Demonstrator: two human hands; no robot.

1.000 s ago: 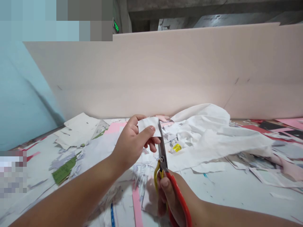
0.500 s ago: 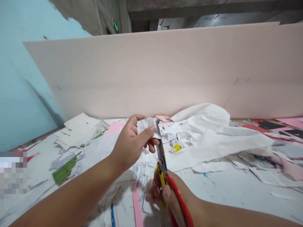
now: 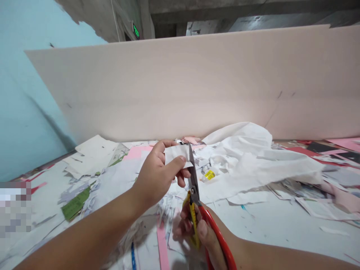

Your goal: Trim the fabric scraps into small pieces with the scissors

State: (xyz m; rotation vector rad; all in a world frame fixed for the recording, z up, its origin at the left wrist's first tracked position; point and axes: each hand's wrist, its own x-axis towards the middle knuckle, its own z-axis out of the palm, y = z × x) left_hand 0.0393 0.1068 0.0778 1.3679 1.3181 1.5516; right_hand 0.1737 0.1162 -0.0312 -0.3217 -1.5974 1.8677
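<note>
Pinched between the thumb and fingers of my left hand [image 3: 160,172] is a small piece of white paper [image 3: 176,152]. My right hand [image 3: 206,232] is wrapped around the handles of a pair of scissors [image 3: 194,183], one handle red and the other yellow. The blades point away from me and lie along the right edge of the paper. The handles stand somewhat apart. My right fingers are partly hidden behind the handles. Beyond the scissors, a small clear bottle with a yellow label [image 3: 209,174] lies on the table.
A crumpled white sheet [image 3: 253,161] spreads over the back right of the table. Green paper [image 3: 75,204], a pink strip [image 3: 162,243] and a blue strip [image 3: 133,257] lie among white scraps. A pale upright board [image 3: 182,86] stands behind.
The scissors' handles have spread further apart, with the yellow handle showing more. The paper and my left hand have shifted slightly.
</note>
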